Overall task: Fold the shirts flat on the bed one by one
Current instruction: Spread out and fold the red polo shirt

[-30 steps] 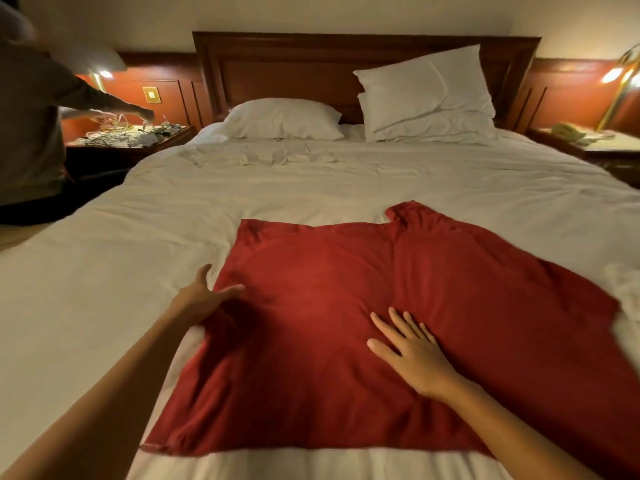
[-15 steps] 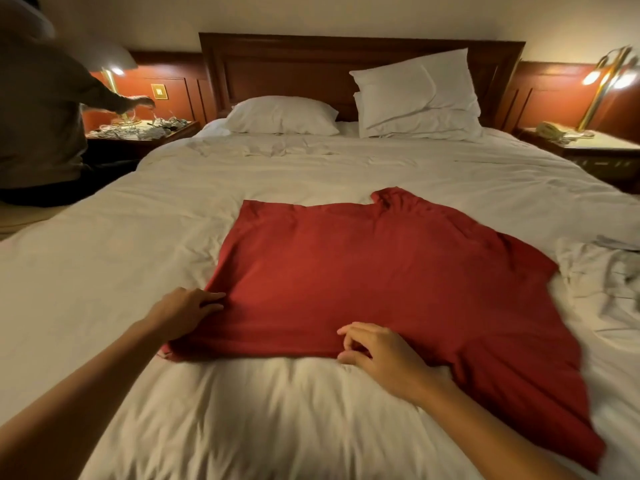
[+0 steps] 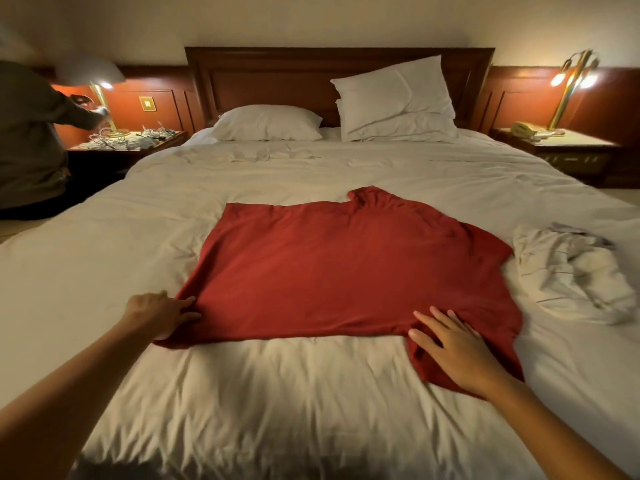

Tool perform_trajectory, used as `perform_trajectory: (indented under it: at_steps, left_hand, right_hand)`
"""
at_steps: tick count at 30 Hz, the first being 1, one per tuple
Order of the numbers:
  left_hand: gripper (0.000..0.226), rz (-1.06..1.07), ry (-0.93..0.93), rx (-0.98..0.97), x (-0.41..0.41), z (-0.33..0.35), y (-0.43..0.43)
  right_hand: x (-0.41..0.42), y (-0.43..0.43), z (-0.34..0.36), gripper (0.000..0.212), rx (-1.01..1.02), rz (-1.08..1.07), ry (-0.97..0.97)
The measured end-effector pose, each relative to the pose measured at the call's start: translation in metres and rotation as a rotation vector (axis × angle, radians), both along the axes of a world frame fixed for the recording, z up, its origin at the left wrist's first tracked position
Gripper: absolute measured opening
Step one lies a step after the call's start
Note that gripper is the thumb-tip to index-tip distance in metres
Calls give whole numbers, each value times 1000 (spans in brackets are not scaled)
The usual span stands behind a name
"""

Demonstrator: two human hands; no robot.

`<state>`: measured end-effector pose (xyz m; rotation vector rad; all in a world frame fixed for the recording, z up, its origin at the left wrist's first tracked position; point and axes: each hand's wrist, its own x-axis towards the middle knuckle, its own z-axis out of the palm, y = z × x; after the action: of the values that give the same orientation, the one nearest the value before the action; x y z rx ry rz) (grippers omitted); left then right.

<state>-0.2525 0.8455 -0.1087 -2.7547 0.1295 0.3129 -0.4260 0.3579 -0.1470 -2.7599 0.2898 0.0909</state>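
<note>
- Wide and rumpled, the white-duveted bed (image 3: 311, 393) fills the room in front of me, with a dark wooden headboard (image 3: 339, 67) at the far end.
- A dark red jersey shirt (image 3: 346, 271) lies spread on the middle of the bed, its neck at the far side and its bottom edge towards me.
- My left hand (image 3: 159, 315) is at the near left corner, the fingers (image 3: 188, 303) closed on a pinch of cloth.
- My right hand (image 3: 457, 351) lies flat on the near right part, fingers straight and spread, holding nothing.
- The near right part reaches closer to me than the rest of the bottom edge. If I fold from here, I think the edges will not meet and the fold will come out lopsided.
- The duvet is soft and creased. Dragging the shirt could bunch the duvet underneath and press wrinkles into the fold.
- My left pinch takes little cloth, so a quick lift could pull the corner free and let it flop.
- A crumpled pale garment (image 3: 571, 271) sits just beside the shirt's right edge. A wide sweep of that side could catch it or bury it.
</note>
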Motion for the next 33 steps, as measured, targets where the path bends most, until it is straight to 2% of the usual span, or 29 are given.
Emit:
perform_trajectory:
  at_steps: [1, 3, 4, 6, 7, 9, 12, 14, 17, 19, 22, 24, 27, 29, 31, 33]
  left_hand:
    - [54, -35, -26, 57, -3, 2, -10]
    - [52, -126, -67, -3, -16, -2, -34]
    - [59, -154, -46, -158, -22, -6, -46]
    - [85, -183, 58, -618, -33, -16, -69]
    - [85, -217, 101, -788, -39, -22, -78]
    - [65, -315, 145, -927, -49, -30, -87]
    - [48, -381, 114, -1047, -56, -36, -80]
    - [38, -381, 21, -1135, -57, -35, -71]
    - [37, -415, -111, -1114, -57, -36, -51]
    - [39, -448, -175, -1071, -55, -38, -34]
    - [30, -503, -219, -996, -50, -36, -10]
    - [34, -544, -314, -898, -41, -28, 1]
    - [30, -541, -401, -791, -16, -9, 7]
    - [13, -512, -374, -715, 13, 8, 2]
    - [14, -456, -339, -656, 50, 25, -9]
    - [18, -339, -383, -613, 87, 39, -24]
  right_hand:
    - [-8, -4, -1, 79, 0, 25, 18]
    - [-21, -8, -4, 86, 1, 93, 16]
    - [-27, -8, -6, 87, -3, 129, -5]
    - [-40, -6, -11, 86, -2, 188, -93]
    - [-46, -5, -14, 83, 5, 210, -149]
    - [-56, -3, -18, 69, 26, 243, -271]
    - [-59, 1, -24, 43, 36, 215, -497]
    - [-57, 1, -21, 45, 53, 172, -625]
    - [-54, -10, -13, 60, -41, 166, -797]
    - [-50, -21, -7, 51, -197, 178, -877]
    - [-33, -41, 7, 44, -270, 169, -909]
    - [-14, -57, 21, 48, -229, 236, -831]
    - [26, -80, 52, 51, -127, 324, -506]
    - [68, -89, 75, 54, -234, 336, -360]
    - [119, -93, 96, 50, -387, 322, -328]
    - [166, -95, 111, 41, -468, 247, -359]
